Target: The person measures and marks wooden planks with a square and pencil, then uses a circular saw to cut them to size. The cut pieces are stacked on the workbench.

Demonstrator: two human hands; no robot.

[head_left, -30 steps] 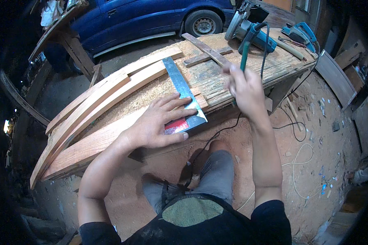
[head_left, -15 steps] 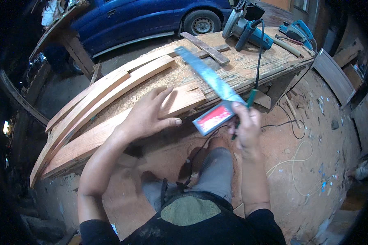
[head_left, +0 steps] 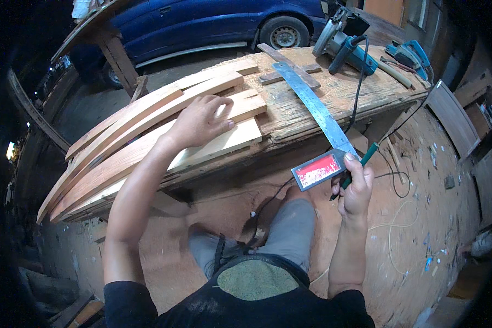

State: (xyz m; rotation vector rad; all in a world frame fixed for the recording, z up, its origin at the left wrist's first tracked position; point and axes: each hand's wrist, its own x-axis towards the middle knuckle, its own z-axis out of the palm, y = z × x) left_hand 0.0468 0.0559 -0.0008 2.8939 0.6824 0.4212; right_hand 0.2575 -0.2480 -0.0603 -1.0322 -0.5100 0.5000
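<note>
Now the right hand (head_left: 357, 188), at about four o'clock, is closed around a metal square (head_left: 318, 121) by its red end, together with a green pen (head_left: 361, 162); the left hand (head_left: 198, 121) lies flat, fingers spread, on the curved boards (head_left: 142, 142) at ten o'clock on the workbench (head_left: 311, 82)
</note>
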